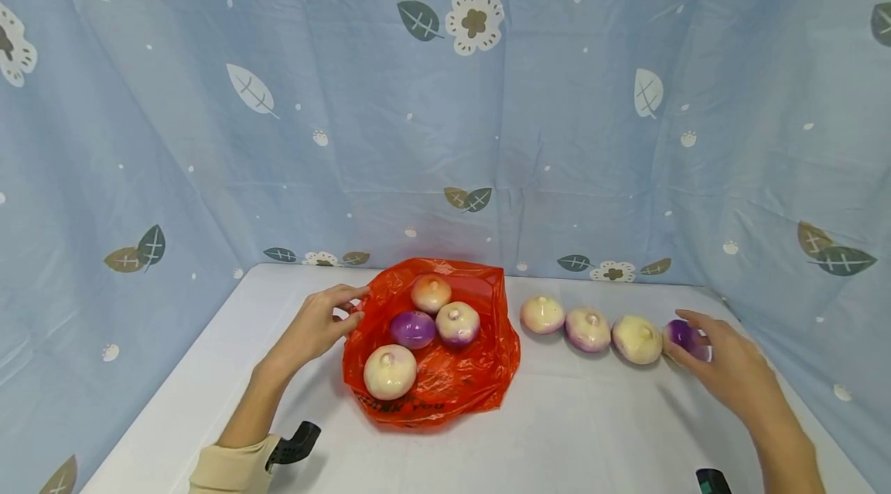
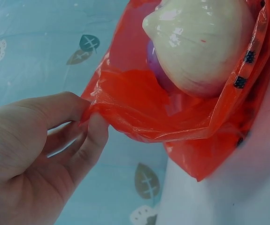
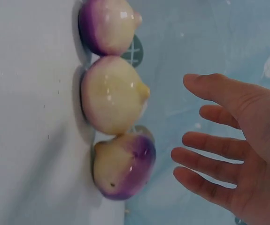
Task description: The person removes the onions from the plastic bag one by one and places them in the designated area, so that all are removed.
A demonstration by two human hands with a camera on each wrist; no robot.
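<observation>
onions are lying in two groups on the white table [image 1: 557, 432]: four of them are sitting inside the red plastic bag [image 1: 445, 386], and four more are standing in a row to the right of the bag. in the bag, a pale onion [image 1: 390, 372] is lying nearest to the person, a purple onion [image 1: 412, 329] and a white-purple onion [image 1: 457, 323] are resting behind it, and one more pale onion [image 1: 431, 293] is at the back. the left hand [image 1: 316, 324] is pinching the left edge of the bag between the thumb [image 2: 59, 110] and the curled fingers, and the plastic is lifting a little there. the row is going from a pale onion [image 1: 541, 315] just beside the bag, through two more, to the last purple onion [image 1: 681, 335] at the right end. the right hand [image 1: 724, 366] is hovering by this last onion with the fingers [image 3: 210, 145] straight and spread; in the right wrist view a gap is showing between them and the onion, so the hand is grasping nothing. a blue curtain [image 1: 445, 107] with leaves and flowers is hanging behind and around the table.
</observation>
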